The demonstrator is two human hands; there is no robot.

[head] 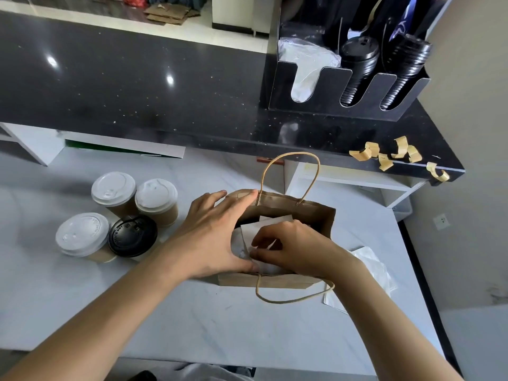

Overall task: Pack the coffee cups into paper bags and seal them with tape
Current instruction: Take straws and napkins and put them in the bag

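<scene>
A: The fingers (220,204) of the left hand (211,235) lie spread and fairly straight over the left rim of the paper bag (316,218), thumb down at its near edge, propping the mouth open. Do I have that right?

B: Yes. It presses and steadies; it grips nothing. Keep it so, or the bag folds in.

A: And left of all that?

B: Four coffee cups (115,213) wait in a cluster on the desk (192,325), three with white lids, one with a black lid (132,235), near the bag but apart from it. None looks packed yet.

A: Then the right hand (291,248)?

B: Its fingers are curled, pinching white paper (272,220) inside the bag's mouth. I judge it is seating a liner or divider. Push it flat to the bottom and into the corners, so the cups will stand level.

A: The handles?

B: The far handle (288,171) stands up; the near one (291,296) droops over the desk. Keep both outside the mouth.

A: And tape?

B: Curled strips of tape (384,155) stick to the black counter's (137,86) edge, far right, within reach for sealing. More white paper (368,273) lies just right of the bag.
</scene>
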